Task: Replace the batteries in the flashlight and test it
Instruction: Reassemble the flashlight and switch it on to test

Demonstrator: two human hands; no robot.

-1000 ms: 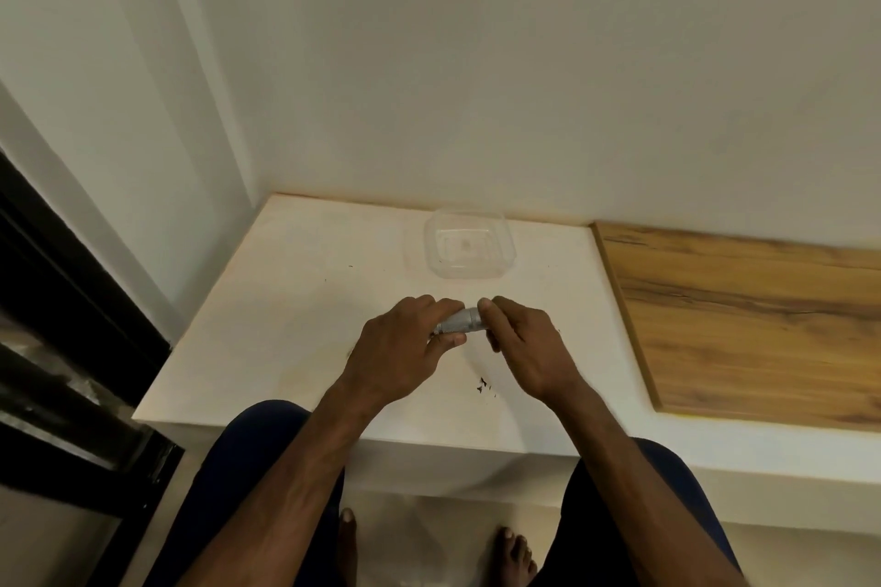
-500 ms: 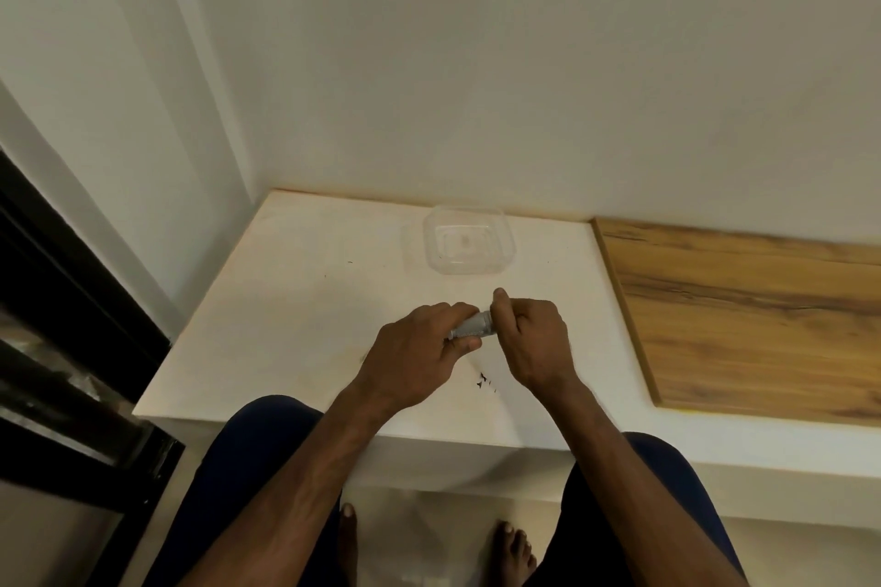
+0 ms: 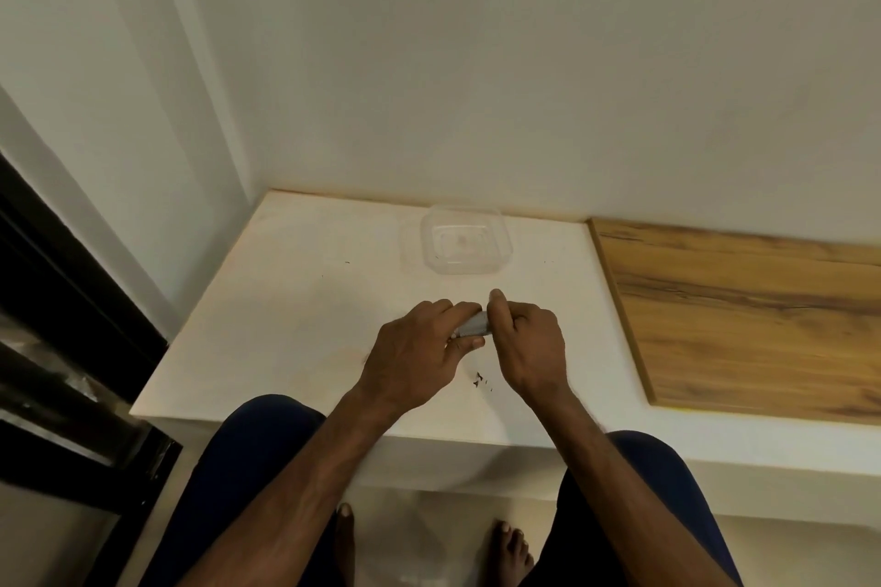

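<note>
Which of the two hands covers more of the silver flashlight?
The left hand: its fingers wrap the flashlight body, while the right hand only grips its end.

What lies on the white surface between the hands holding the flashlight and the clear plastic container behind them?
Nothing: in the head view the white surface is bare between the flashlight and the clear container.

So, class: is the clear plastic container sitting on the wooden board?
No, the clear plastic container sits on the white table, left of the wooden board.
</note>
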